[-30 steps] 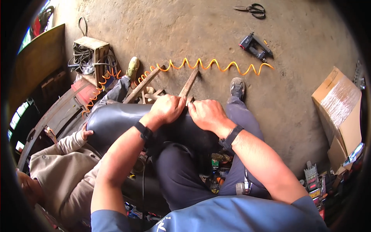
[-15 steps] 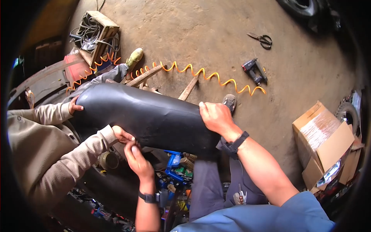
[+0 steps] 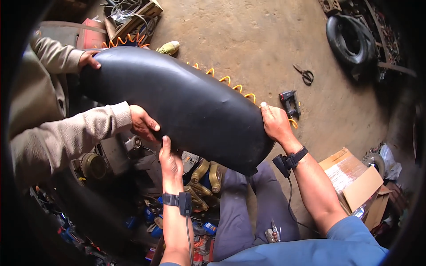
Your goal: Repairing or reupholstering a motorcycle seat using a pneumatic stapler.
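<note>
A long black seat (image 3: 177, 102) with a smooth vinyl cover is held in the air in front of me, sloping down toward its right end. My right hand (image 3: 276, 123) grips its far right edge, thumb on top and fingers partly hidden. At the near edge my left hand (image 3: 171, 160) holds it from below, thumb up and its other fingers out of sight under the seat. A co-worker in a beige sleeve has one hand (image 3: 90, 59) on the far left end. That person's other hand (image 3: 144, 123) holds the near edge close to my left thumb.
On the floor lie a staple gun (image 3: 289, 103), a coiled orange air hose (image 3: 227, 80) and black-handled scissors (image 3: 306, 76). An opened cardboard box (image 3: 361, 188) stands at right, and tyres (image 3: 353, 40) lie far right. Gold bottles (image 3: 200, 172) crowd below the seat. A wooden crate (image 3: 137, 22) holds cables.
The seat has been raised and tilted, its right end now lower and nearer me. My right hand has shifted right with it. The co-worker's near hand has opened out along the edge.
</note>
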{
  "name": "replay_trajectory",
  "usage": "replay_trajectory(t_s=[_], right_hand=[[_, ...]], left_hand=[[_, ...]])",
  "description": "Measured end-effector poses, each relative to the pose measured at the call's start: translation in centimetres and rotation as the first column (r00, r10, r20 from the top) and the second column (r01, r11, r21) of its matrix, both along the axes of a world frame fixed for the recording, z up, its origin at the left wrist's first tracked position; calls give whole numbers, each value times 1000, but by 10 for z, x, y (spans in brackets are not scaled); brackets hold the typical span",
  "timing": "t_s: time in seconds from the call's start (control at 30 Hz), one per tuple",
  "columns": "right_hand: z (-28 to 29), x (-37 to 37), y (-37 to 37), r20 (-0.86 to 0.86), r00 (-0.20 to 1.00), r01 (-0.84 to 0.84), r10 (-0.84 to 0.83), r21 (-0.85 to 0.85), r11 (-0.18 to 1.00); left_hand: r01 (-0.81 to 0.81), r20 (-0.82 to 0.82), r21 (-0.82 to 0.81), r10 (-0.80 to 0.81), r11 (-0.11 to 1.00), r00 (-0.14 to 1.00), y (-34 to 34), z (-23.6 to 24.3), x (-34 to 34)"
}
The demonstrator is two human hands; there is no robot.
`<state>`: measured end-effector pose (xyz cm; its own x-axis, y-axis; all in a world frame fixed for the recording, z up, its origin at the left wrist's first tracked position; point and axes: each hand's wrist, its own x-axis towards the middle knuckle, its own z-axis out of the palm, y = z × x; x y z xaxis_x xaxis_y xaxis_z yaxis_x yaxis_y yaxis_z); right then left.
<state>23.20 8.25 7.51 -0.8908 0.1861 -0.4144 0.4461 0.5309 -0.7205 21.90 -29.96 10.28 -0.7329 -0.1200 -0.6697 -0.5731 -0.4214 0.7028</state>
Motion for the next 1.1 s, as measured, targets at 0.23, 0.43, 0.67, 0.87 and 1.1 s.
replay_trajectory(t_s=[0.23, 0.43, 0.67, 0.87, 1.1], right_hand=[[48, -25, 18, -118, 992, -31, 40, 78, 996], [126, -53, 32, -233, 972, 22, 34, 233, 972], [193, -108, 12, -561, 644, 20, 520, 692, 722], [122, -98, -2, -690, 253, -28, 678, 695, 718], [23, -75, -9, -701, -84, -50, 708, 713, 700]], left_hand=[[-15, -62, 107, 22, 994, 998, 13, 9, -7], [129, -145, 176, -104, 976, 984, 39, 14, -36], [241, -334, 449, -89, 861, 938, 78, 0, -91], [262, -563, 271, -68, 926, 823, 71, 1, -68], [-378, -194, -922, -744, -83, 639, 109, 38, 4]])
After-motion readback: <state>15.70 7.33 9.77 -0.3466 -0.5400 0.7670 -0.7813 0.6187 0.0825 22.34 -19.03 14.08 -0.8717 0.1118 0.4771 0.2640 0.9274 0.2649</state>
